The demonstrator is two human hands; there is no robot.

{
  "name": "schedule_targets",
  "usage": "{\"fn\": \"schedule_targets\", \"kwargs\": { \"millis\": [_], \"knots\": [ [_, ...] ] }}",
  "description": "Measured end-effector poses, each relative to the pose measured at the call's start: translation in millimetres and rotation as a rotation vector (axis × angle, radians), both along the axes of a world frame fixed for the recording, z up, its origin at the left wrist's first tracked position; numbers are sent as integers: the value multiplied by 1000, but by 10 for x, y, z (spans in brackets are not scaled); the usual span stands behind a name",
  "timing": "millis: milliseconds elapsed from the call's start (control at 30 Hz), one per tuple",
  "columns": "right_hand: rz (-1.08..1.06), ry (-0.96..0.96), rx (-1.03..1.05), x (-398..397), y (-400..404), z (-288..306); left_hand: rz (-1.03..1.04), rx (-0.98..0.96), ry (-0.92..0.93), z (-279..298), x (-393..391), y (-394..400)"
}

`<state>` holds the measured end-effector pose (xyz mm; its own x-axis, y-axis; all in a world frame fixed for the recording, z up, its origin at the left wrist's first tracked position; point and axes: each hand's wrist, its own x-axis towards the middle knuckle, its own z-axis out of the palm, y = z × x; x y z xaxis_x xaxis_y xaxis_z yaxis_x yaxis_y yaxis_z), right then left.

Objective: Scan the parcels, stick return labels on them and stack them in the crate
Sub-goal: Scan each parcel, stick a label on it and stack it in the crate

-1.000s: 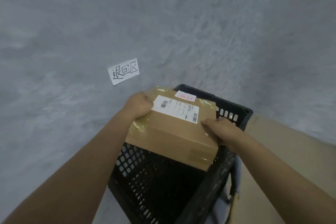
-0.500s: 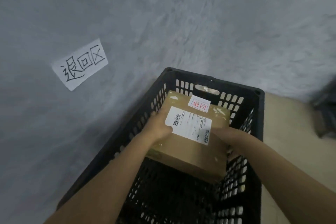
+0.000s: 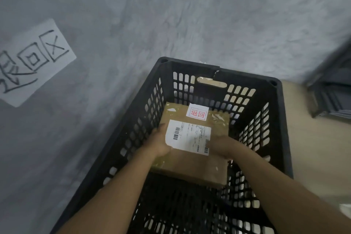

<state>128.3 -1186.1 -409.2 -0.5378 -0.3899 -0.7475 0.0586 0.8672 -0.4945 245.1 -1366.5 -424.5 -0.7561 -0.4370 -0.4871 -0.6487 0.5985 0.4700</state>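
Note:
A brown cardboard parcel (image 3: 197,165) is deep inside the black perforated crate (image 3: 281,119), near its far end. On its top are a white shipping label (image 3: 188,137) with barcodes and a small white return label (image 3: 198,113) with red characters. My left hand (image 3: 158,143) grips the parcel's left edge. My right hand (image 3: 221,146) grips its right edge, fingers over the shipping label's corner. Whether the parcel rests on the crate floor is not visible.
The crate stands against a grey wall (image 3: 171,15). A white paper sign (image 3: 32,61) with black handwritten characters is stuck on the wall at left. A dark stack of flat objects (image 3: 332,91) lies on the beige floor (image 3: 313,148) at right.
Both hands have lowered the parcel from the crate's rim down into the crate, and my head has moved closer.

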Motion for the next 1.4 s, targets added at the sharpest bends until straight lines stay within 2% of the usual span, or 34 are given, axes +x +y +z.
{"fn": "schedule_targets", "kwargs": {
  "millis": [100,233,333,467,667,833,1000,1100,1233,1400],
  "knots": [
    [83,40,10,-18,15,-10,-48,-81,-19,-5,2,24],
    [121,281,-68,-21,27,140,-143,-296,-61,200,-110,87],
    [116,386,-158,-10,35,411,-182,-341,58,520,-257,157],
    [190,671,-252,23,221,931,-252,-486,243,1056,-417,353],
    [178,1040,-268,-5,1223,1629,-391,-657,462,1870,-566,1108],
    [104,1200,-97,138,2609,1923,-532,-691,610,2307,-536,2326],
    [-53,1309,40,541,4196,2130,-708,-709,718,2568,-465,3908],
    [-158,1333,125,869,5181,2244,-799,-726,808,2690,-386,4927],
    [-293,1377,226,1283,6384,2461,-931,-658,932,2882,-285,6168],
    [-511,1403,320,1650,7546,2693,-1088,-604,1065,3181,-262,7449]
  ]
}}
